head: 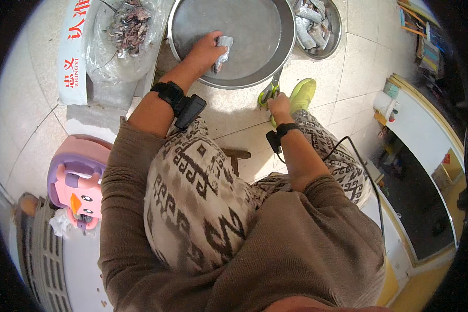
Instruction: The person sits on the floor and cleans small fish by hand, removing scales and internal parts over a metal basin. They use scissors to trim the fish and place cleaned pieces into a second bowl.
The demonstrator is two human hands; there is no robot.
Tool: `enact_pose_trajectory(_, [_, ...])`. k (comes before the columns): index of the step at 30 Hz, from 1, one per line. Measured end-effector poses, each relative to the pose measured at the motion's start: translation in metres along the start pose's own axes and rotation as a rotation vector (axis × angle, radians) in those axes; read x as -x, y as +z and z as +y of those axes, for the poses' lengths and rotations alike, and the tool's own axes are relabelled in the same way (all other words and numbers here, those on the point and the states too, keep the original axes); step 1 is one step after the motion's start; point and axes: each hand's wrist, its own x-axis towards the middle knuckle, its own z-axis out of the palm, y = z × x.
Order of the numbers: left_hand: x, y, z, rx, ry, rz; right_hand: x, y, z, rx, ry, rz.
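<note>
My left hand (pixel 208 50) grips a silvery piece of fish (pixel 225 46) over the left part of a wide metal basin (pixel 234 82) that holds cloudy grey water. Just below the basin's lower right rim, my right hand (pixel 279 104) is closed around scissors (pixel 272 90) with green and black handles, their blades pointing up beside the rim. A smaller metal bowl (pixel 336 46) with several silvery fish pieces (pixel 314 24) stands to the right of the basin. Left of the basin, a clear plastic bag (pixel 101 64) holds dark red fish scraps (pixel 134 29).
A white box flap (pixel 73 58) with red lettering lies beside the bag. A pink and purple plastic child's seat (pixel 82 175) is at lower left. A small wooden stool part (pixel 236 154) shows between my legs. A mirror-like framed panel (pixel 421 156) stands at right.
</note>
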Motion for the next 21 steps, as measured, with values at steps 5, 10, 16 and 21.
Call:
enact_pose_trajectory(5, [0.012,-0.008,0.019,0.196,-0.059,0.015,0.001,0.012,-0.012,-0.077,0.098,-0.056])
enact_pose_trajectory(10, [0.015,-0.012,0.017,0.412,0.021,-0.004,0.002,0.013,-0.015,-0.136,0.035,0.018])
enact_pose_trajectory(16, [0.018,-0.01,0.012,0.574,0.144,-0.124,0.013,0.006,-0.003,-0.644,0.253,-0.298])
enact_pose_trajectory(21, [0.019,-0.011,0.016,0.656,0.21,-0.156,0.049,-0.028,0.004,-1.309,0.379,-0.524])
